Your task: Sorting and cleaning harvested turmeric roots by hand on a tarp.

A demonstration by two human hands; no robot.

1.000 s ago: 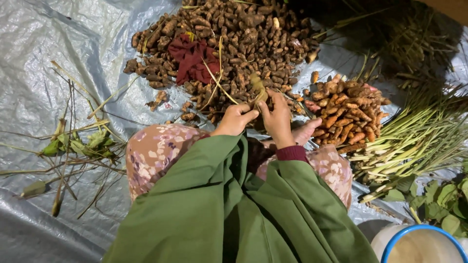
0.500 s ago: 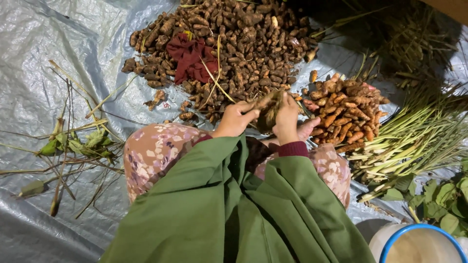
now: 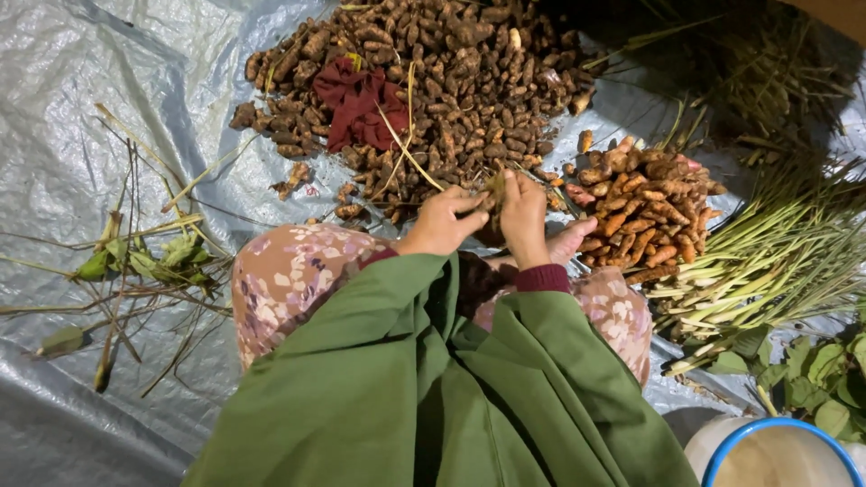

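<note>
Both hands meet over my knees, gripping one brown turmeric root point(image 3: 494, 191) between them. My left hand point(image 3: 444, 222) pinches it from the left, my right hand point(image 3: 525, 216) from the right. Just beyond lies a big pile of brown roots point(image 3: 451, 81) with a dark red cloth point(image 3: 359, 101) on it. To the right sits a smaller pile of orange cleaned roots point(image 3: 642, 206). A long yellow stem point(image 3: 408, 149) runs from the big pile toward my hands.
A grey plastic sheet point(image 3: 108, 81) covers the ground. Cut stems and leaves point(image 3: 135, 261) lie at the left; a bundle of green-white stalks point(image 3: 776, 261) lies at the right. A white bucket with a blue rim point(image 3: 776, 451) stands at the lower right.
My hands have drawn closer together and slightly toward me around the root. The piles have not moved.
</note>
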